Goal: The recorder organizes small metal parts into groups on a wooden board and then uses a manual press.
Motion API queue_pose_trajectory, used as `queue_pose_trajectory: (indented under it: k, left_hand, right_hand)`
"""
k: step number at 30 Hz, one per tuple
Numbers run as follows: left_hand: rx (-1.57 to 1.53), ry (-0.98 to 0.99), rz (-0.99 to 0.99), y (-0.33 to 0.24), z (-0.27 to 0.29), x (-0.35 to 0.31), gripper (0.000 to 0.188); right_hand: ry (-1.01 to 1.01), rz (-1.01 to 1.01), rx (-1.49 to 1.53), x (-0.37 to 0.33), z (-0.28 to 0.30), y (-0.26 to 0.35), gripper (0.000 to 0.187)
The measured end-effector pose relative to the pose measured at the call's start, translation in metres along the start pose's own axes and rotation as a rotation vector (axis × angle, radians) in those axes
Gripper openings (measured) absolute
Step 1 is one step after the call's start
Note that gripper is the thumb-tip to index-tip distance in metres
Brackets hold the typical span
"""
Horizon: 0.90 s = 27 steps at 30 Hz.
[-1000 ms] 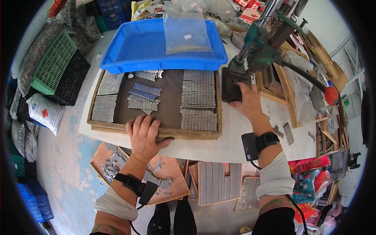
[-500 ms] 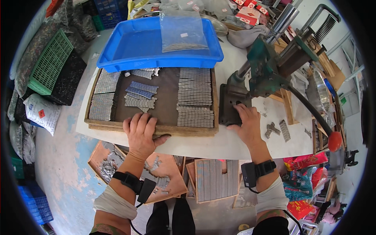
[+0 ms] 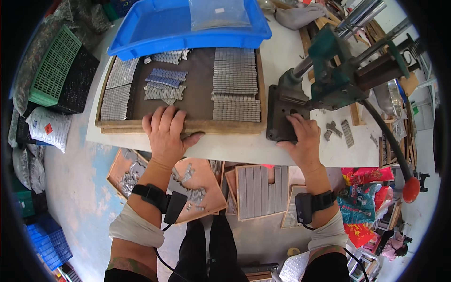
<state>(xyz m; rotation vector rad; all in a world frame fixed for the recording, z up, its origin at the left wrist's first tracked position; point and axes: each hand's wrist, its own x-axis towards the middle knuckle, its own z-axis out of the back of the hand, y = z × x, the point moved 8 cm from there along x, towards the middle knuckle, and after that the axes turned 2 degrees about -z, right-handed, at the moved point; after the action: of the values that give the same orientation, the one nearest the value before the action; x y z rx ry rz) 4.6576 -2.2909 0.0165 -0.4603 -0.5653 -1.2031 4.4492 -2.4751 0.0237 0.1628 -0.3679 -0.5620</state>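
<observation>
My left hand (image 3: 165, 132) rests over the front rim of a wooden tray (image 3: 225, 127), fingers apart and thumb stretched out along the rim. Inside the tray, rows of small grey metal link strips (image 3: 235, 70) fill the right side, and more rows (image 3: 117, 89) line the left. Loose strips, some bluish (image 3: 165, 77), lie in the middle. My right hand (image 3: 305, 141) lies on the front right corner of the dark base (image 3: 282, 113) of a green hand press (image 3: 329, 61), fingers apart, holding nothing. Its palm side is hidden.
A blue plastic tray (image 3: 155, 28) with a clear bag (image 3: 218, 16) overlaps the wooden tray's back edge. The press's red-knobbed lever (image 3: 410, 189) hangs at the right. Several link strips (image 3: 346, 134) lie right of the press. Below the table are wooden boards (image 3: 263, 192) with metal pieces.
The table and its trays sit higher in view, and more floor shows below. Both hands keep their places on the tray rim and the press base.
</observation>
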Motion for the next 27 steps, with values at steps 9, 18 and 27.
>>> queue_pose_trajectory:
  k: [9,18,27]
  left_hand:
    - [0.001,-0.007,-0.008,0.000,-0.003,0.000,0.060]
    - [-0.044,-0.009,-0.005,-0.002,-0.002,-0.005,0.058]
    - [-0.022,-0.031,-0.002,-0.004,0.001,-0.001,0.057]
  right_hand:
    - [-0.115,0.081,0.026,-0.027,0.027,0.007,0.049]
    - [-0.189,-0.391,0.254,-0.125,0.061,-0.021,0.020]
    - [-0.223,-0.706,0.285,-0.154,0.052,-0.135,0.013]
